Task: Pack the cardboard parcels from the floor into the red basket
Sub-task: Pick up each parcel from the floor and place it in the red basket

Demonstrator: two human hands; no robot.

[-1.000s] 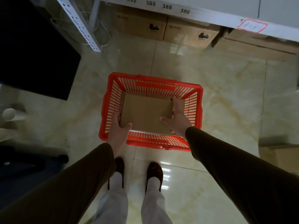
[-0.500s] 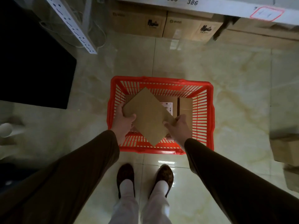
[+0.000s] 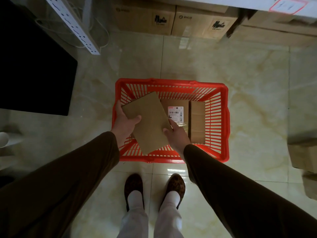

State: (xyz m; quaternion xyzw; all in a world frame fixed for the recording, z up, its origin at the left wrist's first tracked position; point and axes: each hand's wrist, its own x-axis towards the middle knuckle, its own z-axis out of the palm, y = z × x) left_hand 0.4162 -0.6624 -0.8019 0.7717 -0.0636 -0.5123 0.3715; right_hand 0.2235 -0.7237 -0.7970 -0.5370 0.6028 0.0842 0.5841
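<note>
- A glossy, cream marble-patterned tile floor (image 3: 248, 86) fills the scene, its grout lines crossing beneath a red basket (image 3: 225, 121) that stands directly on it.
- Printed cardboard cartons (image 3: 202, 24) sit on the floor along the far edge, under a shelf.
- More cardboard boxes (image 3: 303, 157) rest at the right edge.
- A person's patterned shoes (image 3: 133, 184) stand just before the basket.

Red slatted basket (image 3: 223, 121), plain brown parcel (image 3: 151, 121), seemingly leopard-print shoes (image 3: 175, 186).
</note>
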